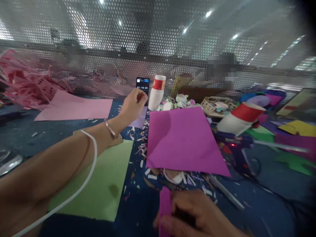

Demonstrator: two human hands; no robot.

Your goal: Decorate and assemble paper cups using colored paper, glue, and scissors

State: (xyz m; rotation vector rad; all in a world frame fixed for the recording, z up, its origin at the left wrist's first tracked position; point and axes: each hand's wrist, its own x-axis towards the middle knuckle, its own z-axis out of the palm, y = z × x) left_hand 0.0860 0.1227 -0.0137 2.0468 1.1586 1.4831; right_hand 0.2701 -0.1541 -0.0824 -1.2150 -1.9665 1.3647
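Nearest the camera, the right hand [195, 209] grips a narrow magenta strip [165, 204] above the counter [139, 209]. Beside the phone [143, 83], the left hand [133, 104] has curled fingers — whether they pinch anything, I cannot tell. Handling the strip seems the current step; moving it calls for a light hold. Leftward, bare counter runs to the green sheet [103, 184] — rightward, a grey rod [227, 192] and glue gun [238, 151] crowd things.

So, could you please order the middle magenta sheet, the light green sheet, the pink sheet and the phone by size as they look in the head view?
1. Magenta sheet and light green sheet: too close to rank, as the left arm covers part of the green one.
2. Pink sheet.
3. Phone, partly hidden.
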